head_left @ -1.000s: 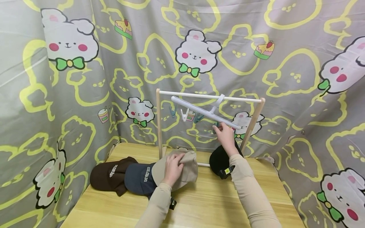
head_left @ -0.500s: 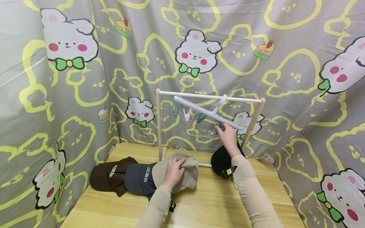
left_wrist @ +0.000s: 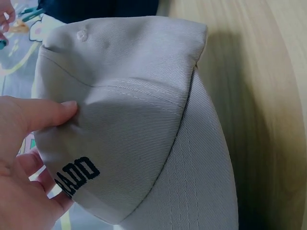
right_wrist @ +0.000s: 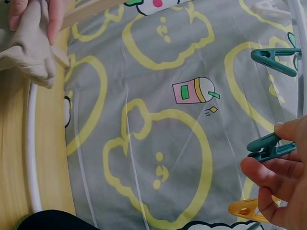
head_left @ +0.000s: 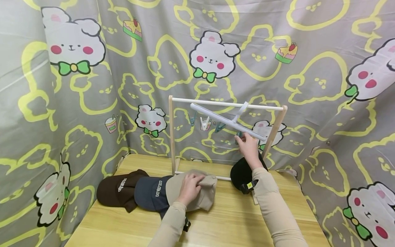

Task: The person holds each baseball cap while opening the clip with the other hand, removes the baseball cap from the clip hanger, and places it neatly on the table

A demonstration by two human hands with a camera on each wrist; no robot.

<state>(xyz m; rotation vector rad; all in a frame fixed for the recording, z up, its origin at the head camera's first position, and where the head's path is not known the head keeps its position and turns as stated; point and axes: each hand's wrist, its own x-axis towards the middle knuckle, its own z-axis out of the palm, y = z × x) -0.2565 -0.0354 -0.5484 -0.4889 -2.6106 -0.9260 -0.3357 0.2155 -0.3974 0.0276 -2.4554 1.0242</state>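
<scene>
My left hand [head_left: 189, 188] grips a beige baseball cap [left_wrist: 139, 115], its thumb on the outside of the crown and its fingers at the far side. Dark lettering shows on the front panel in the left wrist view. My right hand [head_left: 249, 148] is raised to the right end of a pale hanger [head_left: 213, 114], which hangs tilted from the rack's white rail [head_left: 200, 101]. Between thumb and fingers it pinches a teal clothespin [right_wrist: 268, 149]. A black cap [head_left: 241, 172] hangs below that hand, partly hidden by the forearm.
A navy cap [head_left: 150, 194] and a brown cap [head_left: 112, 189] lie overlapping on the wooden table [head_left: 228, 219], left of the beige one. Another teal clothespin [right_wrist: 273, 62] and a yellow clothespin [right_wrist: 242, 209] flank the pinched one. A wooden rack post [head_left: 172, 137] stands at left.
The hanger and its clothespins have shifted slightly right along with my right hand. My left hand has moved a little right and down with the beige cap.
</scene>
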